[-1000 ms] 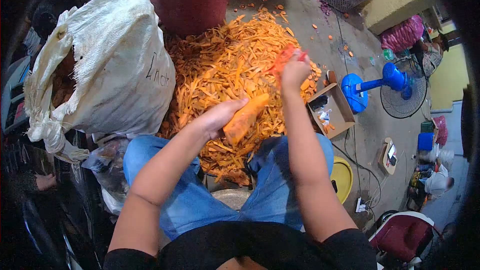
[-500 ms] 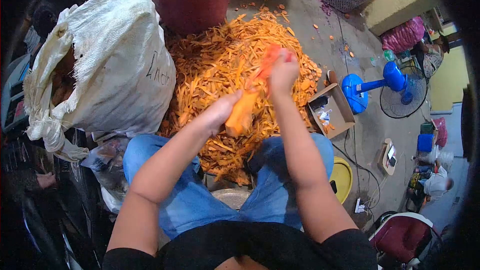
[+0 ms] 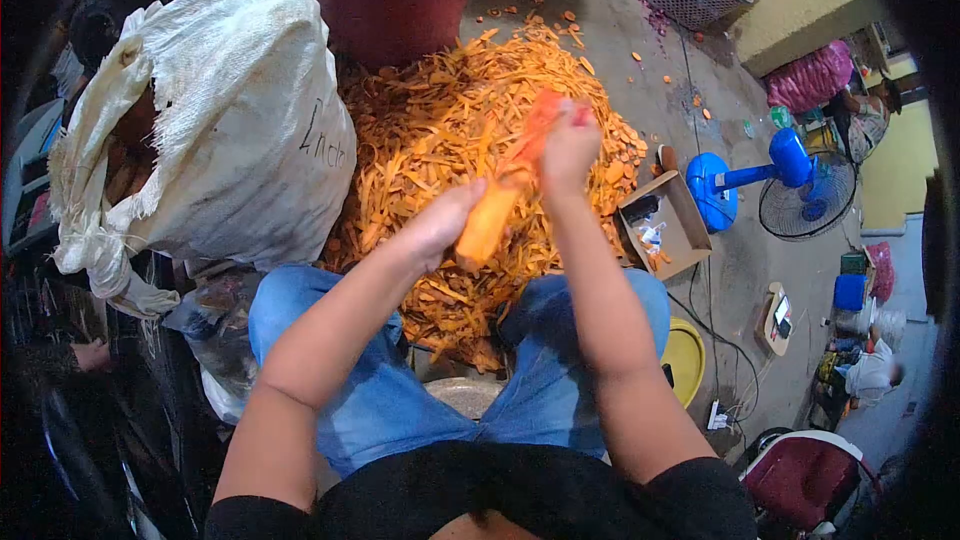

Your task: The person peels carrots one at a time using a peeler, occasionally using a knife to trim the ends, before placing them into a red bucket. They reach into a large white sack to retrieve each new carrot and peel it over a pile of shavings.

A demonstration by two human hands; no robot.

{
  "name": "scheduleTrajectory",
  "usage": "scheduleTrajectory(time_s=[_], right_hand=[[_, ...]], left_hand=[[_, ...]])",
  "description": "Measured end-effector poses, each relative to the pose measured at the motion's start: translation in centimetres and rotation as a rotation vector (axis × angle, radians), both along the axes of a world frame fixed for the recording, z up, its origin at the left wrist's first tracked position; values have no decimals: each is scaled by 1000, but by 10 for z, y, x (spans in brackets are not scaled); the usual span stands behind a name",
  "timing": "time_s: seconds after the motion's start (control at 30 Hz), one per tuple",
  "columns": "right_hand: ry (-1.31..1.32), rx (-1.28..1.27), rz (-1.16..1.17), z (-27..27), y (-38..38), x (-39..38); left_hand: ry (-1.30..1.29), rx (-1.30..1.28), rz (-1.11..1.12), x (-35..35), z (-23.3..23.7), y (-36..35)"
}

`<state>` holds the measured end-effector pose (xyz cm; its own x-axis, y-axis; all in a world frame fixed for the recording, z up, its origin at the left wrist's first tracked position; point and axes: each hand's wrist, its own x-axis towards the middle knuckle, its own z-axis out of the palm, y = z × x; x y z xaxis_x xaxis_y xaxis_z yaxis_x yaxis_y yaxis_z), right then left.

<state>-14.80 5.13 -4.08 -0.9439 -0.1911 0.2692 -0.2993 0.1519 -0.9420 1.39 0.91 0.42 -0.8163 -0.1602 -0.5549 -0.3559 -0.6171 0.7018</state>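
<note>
My left hand [image 3: 446, 222] is closed around the lower part of a thick peeled carrot [image 3: 487, 228], held at a slant over the heap. Just above and to the right, my right hand [image 3: 570, 152] is closed on an orange-red peeler [image 3: 537, 128], whose outline is smeared by motion. The peeler's lower end meets the upper part of the carrot. Beneath both hands spreads a big heap of carrot peelings [image 3: 430, 150], reaching down between my knees.
A white woven sack [image 3: 235, 110] stands left of the heap, and a dark red tub [image 3: 385, 0] behind it. To the right are a cardboard box [image 3: 685, 225], a blue fan [image 3: 712, 190], cables and a yellow lid [image 3: 685, 360]. Two people are at the far right.
My right hand and the peeler have shifted very slightly. The carrot stays in my left hand at nearly the same slant, and the whole view has moved a little.
</note>
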Motion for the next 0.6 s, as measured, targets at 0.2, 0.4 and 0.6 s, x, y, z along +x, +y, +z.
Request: scheduleTrajectory(time_s=[0.2, 0.4, 0.6], right_hand=[[-220, 276, -292, 48, 29, -28], [-50, 386, 233, 79, 36, 5], [118, 896, 539, 64, 50, 34]], left_hand=[[75, -120, -26, -1, 4, -5], [-16, -786, 105, -5, -18, -22], [-69, -1088, 15, -6, 2, -27]])
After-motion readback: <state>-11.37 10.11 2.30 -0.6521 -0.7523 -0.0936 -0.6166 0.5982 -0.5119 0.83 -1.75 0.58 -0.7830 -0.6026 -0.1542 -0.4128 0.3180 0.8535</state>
